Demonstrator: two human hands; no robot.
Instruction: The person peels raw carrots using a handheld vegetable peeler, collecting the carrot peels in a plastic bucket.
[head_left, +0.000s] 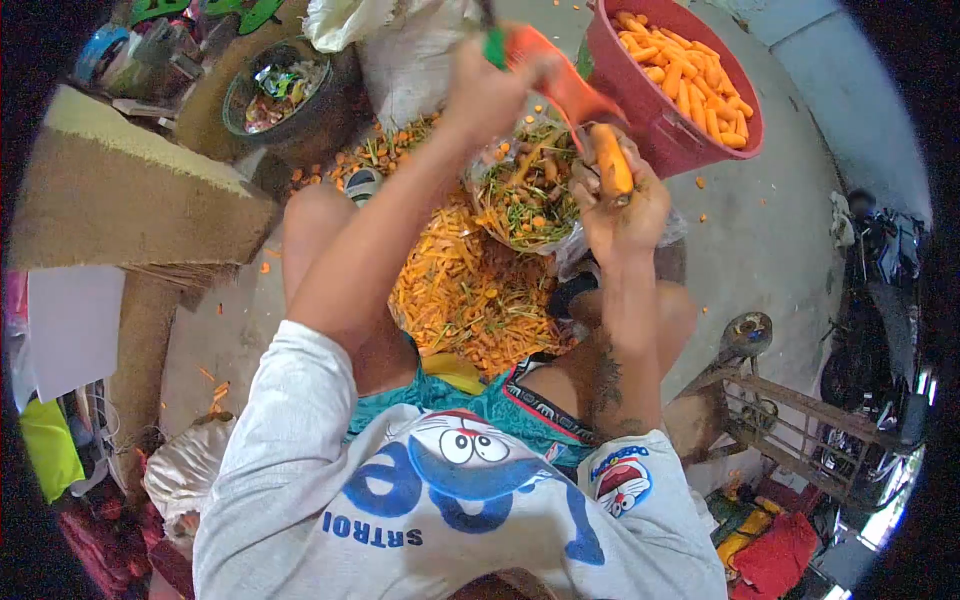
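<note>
My left hand (pixel 490 88) is raised at the upper middle, closed around a blurred orange-red tool (pixel 562 80) with a green part near the fingers. The tool's far end reaches close to my right hand (pixel 628 200), which holds a carrot (pixel 612 162) pointing up. Just left of the carrot, an open plastic bag (pixel 530 190) holds green stems and carrot scraps. Below it, between my legs, lies a wide pile of orange peelings and pieces (pixel 450 285).
A red tub (pixel 640 85) full of carrots stands at the upper right. At the upper left is a dark round bin (pixel 290 100) with litter inside. A white sack (pixel 405 70) stands behind the pile. A wheeled metal frame (pixel 790 410) is at the right.
</note>
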